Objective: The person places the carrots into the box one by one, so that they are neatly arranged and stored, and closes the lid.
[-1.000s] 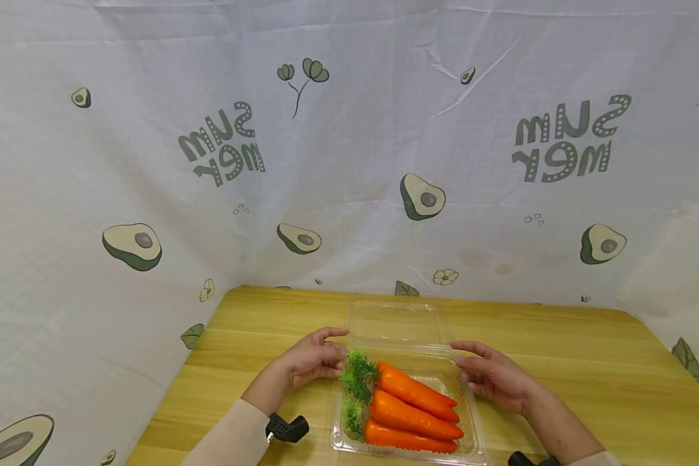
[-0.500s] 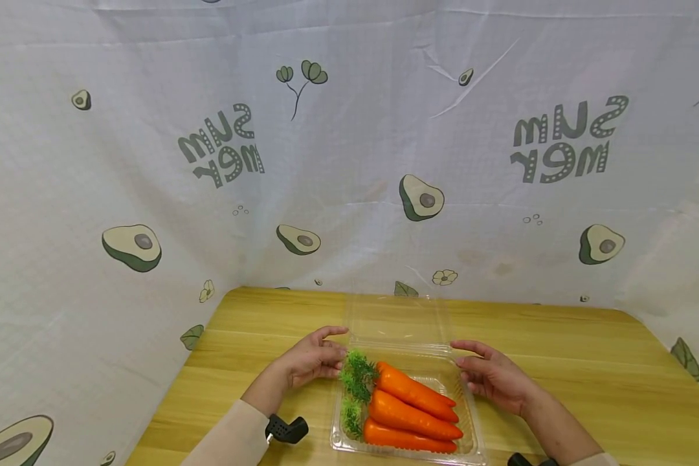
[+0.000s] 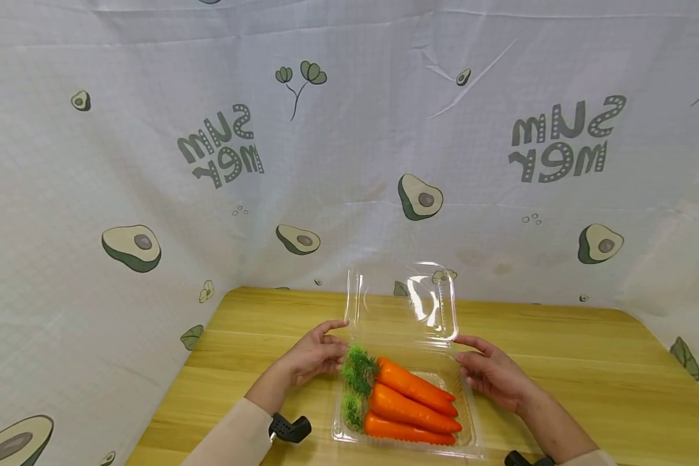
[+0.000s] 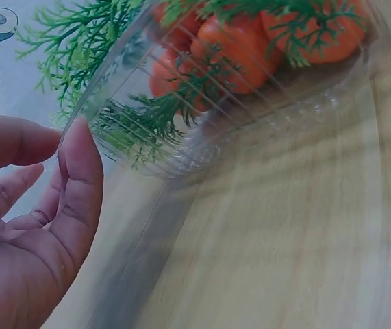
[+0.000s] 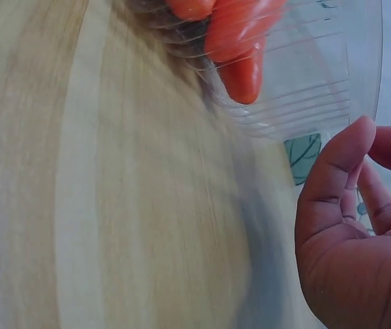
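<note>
A clear plastic clamshell box (image 3: 466, 427) holds three orange carrots (image 3: 410, 408) side by side, their green leafy tops (image 3: 358, 372) at the left. Its hinged lid (image 3: 384, 310) stands tilted up at the back. My left hand (image 3: 317, 355) pinches the box's rim at the back left corner, thumb and finger meeting on the edge in the left wrist view. At the back right corner my right hand (image 3: 495, 372) pinches the rim between thumb and finger. Both index fingers reach to the lid's lower corners near the hinge.
The box is over a wood-grain table (image 3: 256, 323). Behind the table hangs a white cloth (image 3: 349, 162) printed with avocados and lettering, and it also covers the left side. Each wrist wears a black camera mount (image 3: 290, 428).
The lid has swung up from lying back low to a steeper tilt. The box's near edge and the carrots have shifted slightly upward in view. Both hands keep their places at the back corners.
</note>
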{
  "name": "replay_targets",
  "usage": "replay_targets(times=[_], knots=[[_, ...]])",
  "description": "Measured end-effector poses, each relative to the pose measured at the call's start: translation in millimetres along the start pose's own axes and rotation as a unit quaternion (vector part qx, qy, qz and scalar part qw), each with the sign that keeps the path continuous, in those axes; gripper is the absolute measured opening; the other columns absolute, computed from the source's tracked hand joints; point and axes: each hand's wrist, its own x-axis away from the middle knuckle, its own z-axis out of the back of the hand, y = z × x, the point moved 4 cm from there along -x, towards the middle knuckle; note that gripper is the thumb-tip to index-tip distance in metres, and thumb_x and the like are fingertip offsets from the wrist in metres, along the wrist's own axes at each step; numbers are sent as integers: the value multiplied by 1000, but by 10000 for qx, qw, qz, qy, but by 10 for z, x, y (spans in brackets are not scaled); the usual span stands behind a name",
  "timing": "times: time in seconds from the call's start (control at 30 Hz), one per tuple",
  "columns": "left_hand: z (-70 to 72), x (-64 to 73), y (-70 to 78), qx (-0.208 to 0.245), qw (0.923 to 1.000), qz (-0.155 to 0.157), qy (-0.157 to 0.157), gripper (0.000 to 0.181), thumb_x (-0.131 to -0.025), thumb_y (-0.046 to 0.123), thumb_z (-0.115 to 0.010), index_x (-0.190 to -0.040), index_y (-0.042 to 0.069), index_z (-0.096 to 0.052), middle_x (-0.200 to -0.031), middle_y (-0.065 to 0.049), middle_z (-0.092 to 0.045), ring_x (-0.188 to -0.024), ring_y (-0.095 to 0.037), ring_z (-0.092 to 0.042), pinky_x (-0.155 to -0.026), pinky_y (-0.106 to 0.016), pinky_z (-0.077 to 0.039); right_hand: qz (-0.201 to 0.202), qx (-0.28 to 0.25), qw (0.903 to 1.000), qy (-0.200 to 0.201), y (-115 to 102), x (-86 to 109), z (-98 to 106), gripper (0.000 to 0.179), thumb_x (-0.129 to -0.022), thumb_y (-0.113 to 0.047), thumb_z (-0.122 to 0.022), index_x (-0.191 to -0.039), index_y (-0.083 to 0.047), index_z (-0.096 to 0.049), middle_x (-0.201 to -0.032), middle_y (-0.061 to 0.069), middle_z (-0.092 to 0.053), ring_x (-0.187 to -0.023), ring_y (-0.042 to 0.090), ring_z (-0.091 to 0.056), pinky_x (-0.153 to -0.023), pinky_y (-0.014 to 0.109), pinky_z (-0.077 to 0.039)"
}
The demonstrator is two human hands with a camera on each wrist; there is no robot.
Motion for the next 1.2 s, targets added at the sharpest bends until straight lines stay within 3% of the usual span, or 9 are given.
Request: replay_targets(times=[0.2, 0.43, 0.57, 0.83, 1.0, 1.2], knots=[[2, -73, 14, -151, 9996, -122, 225, 62, -98, 0, -60, -156, 10, -38, -106, -6, -59, -78, -14, -57, -69, -26, -54, 10, 259, 9986, 456, -19, -55, 9, 28, -106, -14, -55, -124, -34, -58, -82, -10, -62, -67, 3, -56, -64, 16, -52], [21, -156, 26, -192, 9985, -195, 480, 60, -98, -1, -59, -153, 12, -43, -104, -4, -58, -80, -15, -56, -70, -27, -54, 58, 792, 9906, 1110, -56, -132, 23, 43, -106, -18, -56, -145, -13, -42, -82, -8, -56, -69, 7, -53, -64, 18, -49], [36, -214, 37, -237, 9976, -276, 588, 55, -99, 0, -59, -151, 12, -45, -107, -5, -58, -80, -15, -56, -69, -28, -53, 81, 918, 9866, 1343, -72, -175, 23, 50, -105, -19, -57, -149, -7, -36, -83, -8, -56, -70, 8, -53, -65, 19, -50], [79, -307, 34, -560, 9936, -465, 866, 49, -102, 4, -58, -149, 10, -47, -113, -8, -60, -83, -15, -57, -71, -28, -53, 118, 895, 9826, 1620, -86, -269, 41, 47, -105, -19, -59, -147, -10, -39, -85, -7, -57, -72, 8, -54, -66, 18, -51], [81, -322, 29, -549, 9932, -452, 922, 48, -102, 4, -58, -148, 11, -48, -113, -8, -60, -83, -15, -57, -72, -28, -54, 127, 822, 9821, 1690, -86, -291, 61, 35, -105, -17, -57, -139, -18, -47, -84, -8, -57, -72, 9, -54, -66, 18, -51], [82, -324, 18, -535, 9928, -534, 933, 46, -101, 4, -59, -145, 7, -49, -122, -15, -60, -82, -15, -57, -72, -28, -53, 170, 724, 9833, 1663, -66, -288, 53, 27, -105, -18, -58, -131, -24, -52, -85, -7, -59, -72, 8, -55, -65, 18, -50]])
